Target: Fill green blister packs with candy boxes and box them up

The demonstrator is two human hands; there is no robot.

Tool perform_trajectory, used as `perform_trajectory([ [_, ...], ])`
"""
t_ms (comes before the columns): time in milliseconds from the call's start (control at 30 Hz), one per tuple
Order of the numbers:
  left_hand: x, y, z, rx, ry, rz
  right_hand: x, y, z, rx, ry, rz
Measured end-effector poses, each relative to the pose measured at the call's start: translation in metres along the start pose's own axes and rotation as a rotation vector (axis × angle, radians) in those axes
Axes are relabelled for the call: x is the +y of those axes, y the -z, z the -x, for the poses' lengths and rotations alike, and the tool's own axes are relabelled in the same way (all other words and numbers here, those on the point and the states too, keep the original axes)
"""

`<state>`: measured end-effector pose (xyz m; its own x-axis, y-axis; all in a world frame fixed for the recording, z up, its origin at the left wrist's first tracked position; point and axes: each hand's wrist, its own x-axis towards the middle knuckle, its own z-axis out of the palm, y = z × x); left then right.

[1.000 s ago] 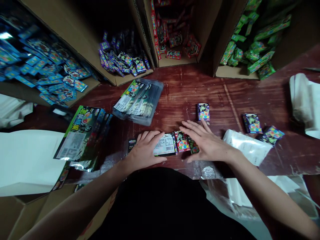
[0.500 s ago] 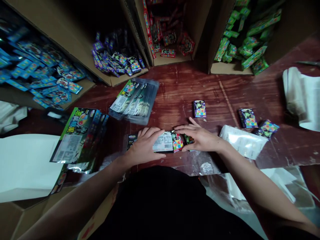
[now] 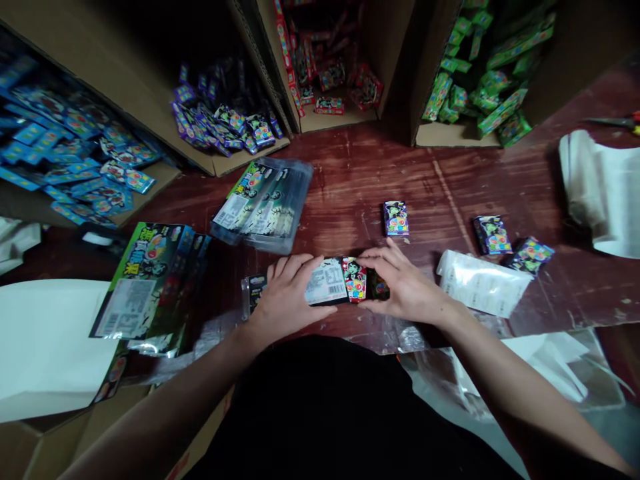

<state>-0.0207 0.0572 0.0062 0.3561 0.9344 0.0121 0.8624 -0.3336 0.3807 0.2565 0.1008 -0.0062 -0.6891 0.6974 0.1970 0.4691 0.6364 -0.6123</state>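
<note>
In front of my body a flat black-and-white printed packet (image 3: 325,283) with a barcode lies on the table. My left hand (image 3: 290,293) is closed over its left part, thumb along the near edge, fingers at the far edge. A small red candy box (image 3: 355,280) sits at the packet's right end. My right hand (image 3: 407,287) grips this box between thumb and fingers. Under that palm shows a darker small box (image 3: 380,285), partly hidden. Beyond the hands stands a purple candy box (image 3: 396,219).
Cardboard cartons hold blue boxes (image 3: 80,147), purple boxes (image 3: 225,120), red boxes (image 3: 330,80) and green boxes (image 3: 500,100). Stacked clear printed packs (image 3: 263,203) and more printed packs (image 3: 145,280) lie leftward. Right are two purple boxes (image 3: 493,235) and a white label sheet (image 3: 483,283).
My right hand's fingers have drawn in around the red box, which shows more fully now. My left hand stays on the packet. The whole view has shifted slightly.
</note>
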Motion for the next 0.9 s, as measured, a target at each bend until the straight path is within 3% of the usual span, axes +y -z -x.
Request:
perform_trajectory([
  [167,0.006,-0.002,-0.003,-0.032,-0.069,0.028,-0.005,-0.004,0.000,-0.083,0.083,-0.046],
  [400,0.004,-0.003,-0.004,-0.010,0.016,-0.017,0.004,0.023,0.024,-0.039,-0.082,0.151],
  [533,0.012,-0.004,-0.006,0.009,0.009,0.009,-0.005,0.015,0.024,-0.103,-0.008,0.185],
  [633,0.013,-0.001,-0.006,0.019,0.028,-0.016,-0.004,0.013,0.025,-0.073,-0.067,0.194],
  [733,0.008,0.000,-0.003,-0.026,0.009,-0.032,0.005,0.018,0.032,-0.084,-0.147,0.194],
  [900,0.008,0.000,-0.002,-0.094,-0.070,0.029,0.007,0.024,0.033,-0.072,-0.089,0.052],
])
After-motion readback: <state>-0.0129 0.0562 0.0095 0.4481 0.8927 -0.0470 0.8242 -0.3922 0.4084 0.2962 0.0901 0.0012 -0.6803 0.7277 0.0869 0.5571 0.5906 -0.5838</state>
